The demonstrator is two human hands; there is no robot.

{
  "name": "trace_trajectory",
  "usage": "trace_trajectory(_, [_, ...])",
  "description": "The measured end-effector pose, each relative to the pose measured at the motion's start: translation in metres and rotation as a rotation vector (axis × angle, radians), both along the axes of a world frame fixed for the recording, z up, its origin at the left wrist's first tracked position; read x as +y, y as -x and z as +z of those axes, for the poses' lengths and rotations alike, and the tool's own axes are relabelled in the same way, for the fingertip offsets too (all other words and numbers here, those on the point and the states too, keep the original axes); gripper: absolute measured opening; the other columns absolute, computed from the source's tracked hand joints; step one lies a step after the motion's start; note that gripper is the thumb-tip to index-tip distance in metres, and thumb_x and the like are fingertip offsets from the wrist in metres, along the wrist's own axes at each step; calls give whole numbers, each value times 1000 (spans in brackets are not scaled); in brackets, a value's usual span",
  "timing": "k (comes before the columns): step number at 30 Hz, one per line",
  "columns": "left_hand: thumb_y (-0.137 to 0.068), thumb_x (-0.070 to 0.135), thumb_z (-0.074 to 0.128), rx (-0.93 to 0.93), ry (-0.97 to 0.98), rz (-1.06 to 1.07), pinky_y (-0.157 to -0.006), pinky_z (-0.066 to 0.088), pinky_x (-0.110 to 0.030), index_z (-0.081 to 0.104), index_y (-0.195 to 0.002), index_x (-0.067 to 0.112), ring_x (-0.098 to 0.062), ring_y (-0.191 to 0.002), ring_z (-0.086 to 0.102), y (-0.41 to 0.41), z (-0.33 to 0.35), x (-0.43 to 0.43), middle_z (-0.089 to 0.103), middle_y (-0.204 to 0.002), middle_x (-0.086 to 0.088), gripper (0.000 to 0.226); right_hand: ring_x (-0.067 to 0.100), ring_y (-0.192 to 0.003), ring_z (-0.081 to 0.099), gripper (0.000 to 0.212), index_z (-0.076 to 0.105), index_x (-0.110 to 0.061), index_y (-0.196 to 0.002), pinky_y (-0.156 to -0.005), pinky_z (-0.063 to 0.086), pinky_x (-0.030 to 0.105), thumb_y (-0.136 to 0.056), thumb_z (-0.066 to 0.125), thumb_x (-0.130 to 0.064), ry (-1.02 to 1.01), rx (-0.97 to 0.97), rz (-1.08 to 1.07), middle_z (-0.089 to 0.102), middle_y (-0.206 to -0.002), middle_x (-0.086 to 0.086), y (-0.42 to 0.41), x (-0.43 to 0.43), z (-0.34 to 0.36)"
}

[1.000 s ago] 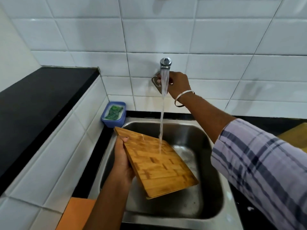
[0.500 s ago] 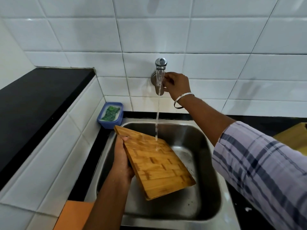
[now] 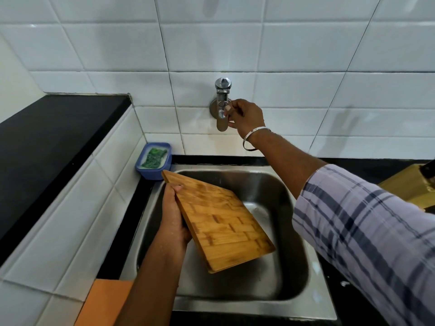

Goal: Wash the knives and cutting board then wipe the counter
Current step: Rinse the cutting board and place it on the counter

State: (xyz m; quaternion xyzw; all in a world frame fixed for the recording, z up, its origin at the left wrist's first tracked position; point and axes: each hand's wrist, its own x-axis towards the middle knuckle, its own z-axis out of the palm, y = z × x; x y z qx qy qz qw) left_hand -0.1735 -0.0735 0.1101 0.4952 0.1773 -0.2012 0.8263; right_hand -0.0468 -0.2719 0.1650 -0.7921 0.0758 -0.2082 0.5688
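a steel sink (image 3: 247, 307) is set into a black counter (image 3: 353, 169), under a wall of white tiles (image 3: 235, 43). a chrome tap (image 3: 222, 90) is fixed to the tiles above the far side of the sink. at the sink's far left corner a blue tub (image 3: 141, 169) is placed, and a green scrubber (image 3: 154, 157) is seen lying in it. to the left, a raised black ledge (image 3: 47, 142) is faced with more white tiles. an orange cloth (image 3: 103, 302) is seen at the near left corner of the sink, partly hidden by the left forearm. at the right edge a wooden block (image 3: 409, 187) is cut off by the frame, with something dark at its top that cannot be made out. much of the sink's right side is covered by a checked sleeve (image 3: 364, 231), and a metal bangle (image 3: 255, 140) is worn on that wrist.

the tap's lever is pinched by the curled fingers of the right hand (image 3: 247, 118). the cutting board (image 3: 219, 220) is gripped along its left edge by the left hand (image 3: 173, 222), with the thumb laid on top and the fingers hidden beneath. the board is held over the basin, tilted so that its near right corner is lowest; whether that corner touches the basin cannot be told. it is rectangular, built of joined strips of honey-coloured wood, and its face is darkened and glossy with wet.
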Motion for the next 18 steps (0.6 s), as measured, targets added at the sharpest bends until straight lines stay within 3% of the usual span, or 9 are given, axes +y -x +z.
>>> trace_trajectory(5, [-93,43,38,0,20,-6,-66,49,-40,61,-96,11,-34,-85,62,4,3,0,65,-91,-18,39,33,-96,66,17,63,-1,-101,-78,58,39,-94,53,-14,-29,38,-10,67,-104,19,-3,-1,-1])
trace_trajectory(9, [-92,39,39,-8,59,-22,-65,48,-40,59,-93,13,-32,-83,61,7,4,1,64,-88,-16,33,32,-96,65,14,61,-8,-103,-85,55,46,-92,56,-14,-7,101,10,67,-103,16,-3,-5,-2])
trace_trajectory(11, [-92,37,39,-27,68,-26,-64,47,-38,58,-92,13,-30,-80,61,7,1,3,64,-85,-14,30,26,-99,62,28,57,-8,-117,-89,53,46,-91,58,-15,39,173,82,63,-112,10,8,-8,-7])
trace_trajectory(14, [-92,34,38,-57,85,-36,-63,48,-36,57,-91,13,-28,-77,61,7,0,4,64,-81,-11,29,20,-116,54,51,45,-14,-136,-99,47,39,-90,62,-26,280,320,141,55,-130,5,45,-9,-35])
trace_trajectory(18, [-94,32,36,-122,118,-51,-65,50,-35,57,-89,14,-24,-74,63,12,4,4,69,-70,-7,28,24,-129,45,56,38,-16,-143,-108,38,39,-93,56,-34,372,638,190,45,-143,7,112,-15,-87])
